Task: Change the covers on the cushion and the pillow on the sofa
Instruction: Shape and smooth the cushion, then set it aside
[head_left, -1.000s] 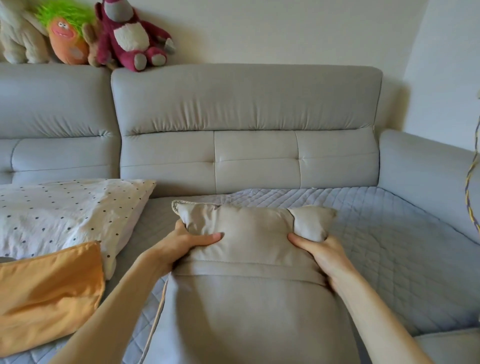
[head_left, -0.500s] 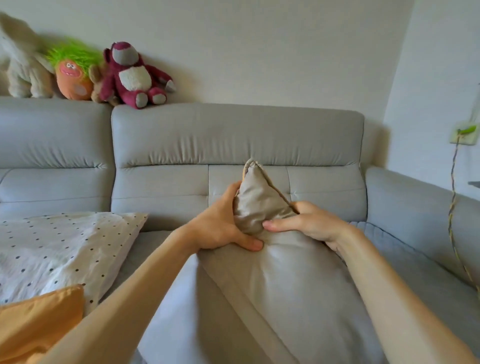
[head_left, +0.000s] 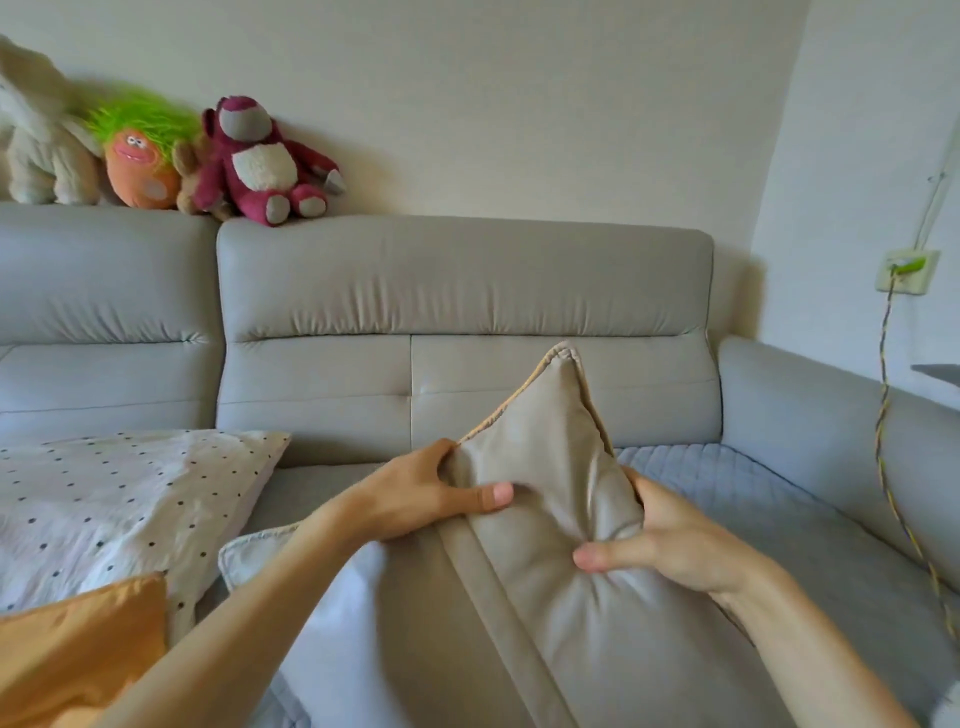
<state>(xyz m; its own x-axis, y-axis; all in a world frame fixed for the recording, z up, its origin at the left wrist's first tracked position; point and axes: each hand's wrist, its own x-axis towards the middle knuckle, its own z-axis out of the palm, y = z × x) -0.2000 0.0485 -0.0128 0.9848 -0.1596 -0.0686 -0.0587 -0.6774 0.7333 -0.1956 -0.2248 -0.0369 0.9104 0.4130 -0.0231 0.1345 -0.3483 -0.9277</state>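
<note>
Left hand is clamped on the beige cushion, thumb lying flat across the front face and the fingers tucked round behind the piped edge. Right hand grips the opposite side, thumb pressed into the fabric so it puckers into deep creases. Between the two grips the cushion's corner stands up in a point, centre of the frame, tan piping running down both edges. A flat seam band runs diagonally down the front face from under the left thumb toward the bottom edge. The cushion's body fills the lower middle of the frame between my forearms. Under my left forearm there is a paler, whitish stretch of fabric and a light piped corner poking out; I can't tell what that belongs to. Moving out to the left, the white pillow with black dots lies on the seat, and an orange cover overlaps its near corner at lower left. Right of the hands, a grey quilted mat covers the seat of the grey sofa, whose backrest spans the middle of the frame. Up on the backrest at upper left sit a magenta bear, an orange toy with green hair and a cream plush. Far right, a wall socket has a braided cable hanging down over the armrest.
</note>
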